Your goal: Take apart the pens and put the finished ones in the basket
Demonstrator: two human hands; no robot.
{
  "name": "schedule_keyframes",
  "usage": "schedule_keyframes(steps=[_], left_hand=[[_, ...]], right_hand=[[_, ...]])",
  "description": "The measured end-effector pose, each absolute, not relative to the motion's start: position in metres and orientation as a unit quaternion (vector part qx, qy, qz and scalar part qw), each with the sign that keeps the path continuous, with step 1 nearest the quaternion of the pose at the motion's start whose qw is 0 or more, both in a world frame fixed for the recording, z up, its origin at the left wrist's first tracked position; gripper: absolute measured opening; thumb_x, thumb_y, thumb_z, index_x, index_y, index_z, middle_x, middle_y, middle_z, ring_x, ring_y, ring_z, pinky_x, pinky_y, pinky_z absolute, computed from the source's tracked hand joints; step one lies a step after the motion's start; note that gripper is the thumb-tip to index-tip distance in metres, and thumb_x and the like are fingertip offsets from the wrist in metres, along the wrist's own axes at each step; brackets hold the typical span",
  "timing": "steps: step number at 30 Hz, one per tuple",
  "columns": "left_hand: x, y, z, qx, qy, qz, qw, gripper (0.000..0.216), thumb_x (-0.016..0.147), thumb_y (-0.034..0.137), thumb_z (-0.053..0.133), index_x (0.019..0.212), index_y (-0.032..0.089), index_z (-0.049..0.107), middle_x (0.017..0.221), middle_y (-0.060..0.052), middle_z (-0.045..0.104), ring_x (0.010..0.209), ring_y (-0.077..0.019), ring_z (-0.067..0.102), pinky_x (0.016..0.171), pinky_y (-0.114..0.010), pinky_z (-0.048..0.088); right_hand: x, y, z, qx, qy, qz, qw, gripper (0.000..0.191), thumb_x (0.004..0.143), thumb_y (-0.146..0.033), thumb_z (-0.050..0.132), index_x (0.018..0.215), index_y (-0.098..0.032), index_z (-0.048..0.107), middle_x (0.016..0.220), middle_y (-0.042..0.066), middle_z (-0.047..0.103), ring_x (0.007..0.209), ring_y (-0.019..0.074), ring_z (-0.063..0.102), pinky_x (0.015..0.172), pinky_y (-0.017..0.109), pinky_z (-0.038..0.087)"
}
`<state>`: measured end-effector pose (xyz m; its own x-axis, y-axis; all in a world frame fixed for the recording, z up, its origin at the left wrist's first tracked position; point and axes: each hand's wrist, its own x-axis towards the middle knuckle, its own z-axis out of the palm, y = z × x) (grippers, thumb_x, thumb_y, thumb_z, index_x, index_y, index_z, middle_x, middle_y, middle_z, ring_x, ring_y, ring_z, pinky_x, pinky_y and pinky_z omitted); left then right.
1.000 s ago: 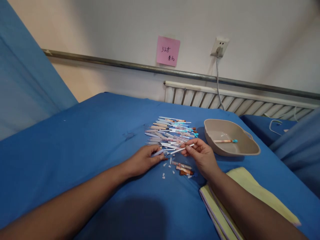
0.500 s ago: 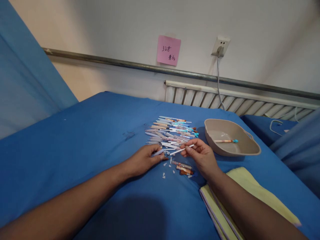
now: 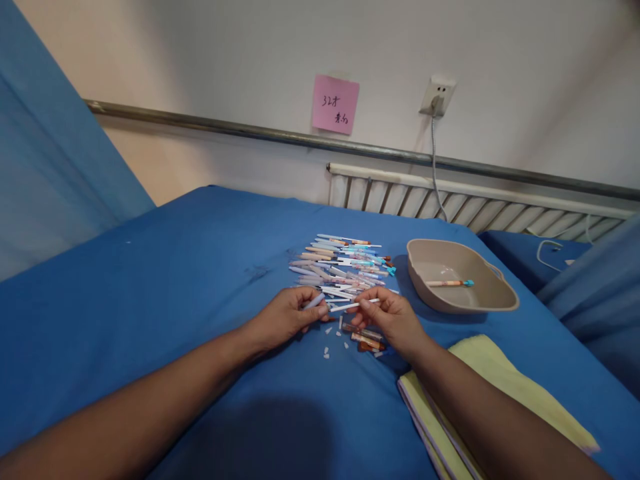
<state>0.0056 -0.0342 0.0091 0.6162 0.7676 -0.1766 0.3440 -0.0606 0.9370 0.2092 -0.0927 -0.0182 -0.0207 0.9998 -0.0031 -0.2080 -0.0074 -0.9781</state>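
Observation:
A heap of pens and pen parts (image 3: 343,267) lies on the blue cloth (image 3: 190,280). My left hand (image 3: 285,317) rests at the heap's near edge, fingers closed on a pale pen barrel (image 3: 314,302). My right hand (image 3: 393,317) pinches a thin white refill (image 3: 350,305) that points left toward the barrel, its tip close to the left fingers. Small white caps (image 3: 333,343) and two orange-brown pens (image 3: 364,337) lie just below the hands.
A beige tray (image 3: 493,293) at the right holds one pen with a blue end (image 3: 450,283). A yellow folded cloth (image 3: 505,390) lies under my right forearm. A radiator (image 3: 450,200), wall socket with cable (image 3: 436,93) and pink note (image 3: 335,104) are behind.
My right hand has moved left and a little down with the white refill, closing the gap to my left hand. The left hand has barely shifted.

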Motion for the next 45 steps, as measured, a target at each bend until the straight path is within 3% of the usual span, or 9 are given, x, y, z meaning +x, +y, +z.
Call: schedule_keyframes(steps=[6, 13, 20, 25, 36, 45], left_hand=[[0.006, -0.034, 0.009, 0.671, 0.398, 0.204, 0.592, 0.037, 0.074, 0.049, 0.063, 0.075, 0.013, 0.057, 0.058, 0.002, 0.052, 0.043, -0.0056, 0.036, 0.042, -0.019, 0.023], [0.004, -0.036, 0.021, 0.625, 0.387, 0.178, 0.654, 0.041, 0.076, 0.054, 0.060, 0.086, 0.014, 0.056, 0.087, -0.004, 0.065, 0.044, -0.0034, 0.037, 0.040, -0.018, 0.021], [0.004, -0.038, 0.022, 0.604, 0.385, 0.177, 0.675, 0.043, 0.080, 0.053, 0.056, 0.095, 0.013, 0.057, 0.088, -0.006, 0.066, 0.043, -0.0033, 0.038, 0.039, -0.018, 0.020], [0.004, -0.038, 0.024, 0.613, 0.394, 0.200, 0.655, 0.039, 0.083, 0.049, 0.050, 0.096, 0.014, 0.060, 0.083, -0.005, 0.065, 0.046, -0.0061, 0.041, 0.040, -0.020, 0.025], [0.002, -0.037, 0.029, 0.737, 0.369, 0.183, 0.535, 0.039, 0.086, 0.046, 0.042, 0.071, 0.014, 0.058, 0.065, -0.002, 0.055, 0.053, -0.0108, 0.045, 0.051, -0.022, 0.037], [0.002, -0.040, 0.028, 0.766, 0.367, 0.158, 0.503, 0.037, 0.089, 0.043, 0.038, 0.079, 0.015, 0.059, 0.072, -0.002, 0.057, 0.056, -0.0117, 0.047, 0.052, -0.023, 0.039]], right_hand=[[0.207, -0.093, -0.016, -0.421, -0.413, 0.594, 0.547, 0.031, 0.068, -0.043, 0.073, 0.079, -0.018, 0.059, 0.071, 0.003, 0.071, 0.055, 0.0122, 0.064, 0.051, 0.023, 0.051], [0.209, -0.090, -0.021, -0.392, -0.369, 0.634, 0.556, 0.030, 0.068, -0.038, 0.076, 0.081, -0.017, 0.060, 0.075, 0.004, 0.072, 0.055, 0.0108, 0.064, 0.051, 0.021, 0.051], [0.210, -0.091, -0.020, -0.374, -0.350, 0.658, 0.551, 0.028, 0.070, -0.034, 0.076, 0.083, -0.016, 0.060, 0.076, 0.005, 0.072, 0.056, 0.0102, 0.064, 0.052, 0.019, 0.051], [0.213, -0.092, -0.016, -0.369, -0.345, 0.651, 0.567, 0.027, 0.068, -0.034, 0.076, 0.081, -0.016, 0.061, 0.075, 0.004, 0.071, 0.056, 0.0095, 0.063, 0.053, 0.019, 0.051], [0.219, -0.089, -0.016, -0.385, -0.367, 0.603, 0.594, 0.029, 0.068, -0.036, 0.076, 0.082, -0.016, 0.060, 0.072, 0.003, 0.070, 0.057, 0.0103, 0.063, 0.054, 0.020, 0.050], [0.218, -0.089, -0.018, -0.400, -0.387, 0.592, 0.583, 0.032, 0.067, -0.040, 0.075, 0.081, -0.016, 0.060, 0.073, 0.003, 0.070, 0.057, 0.0108, 0.062, 0.054, 0.022, 0.049]])
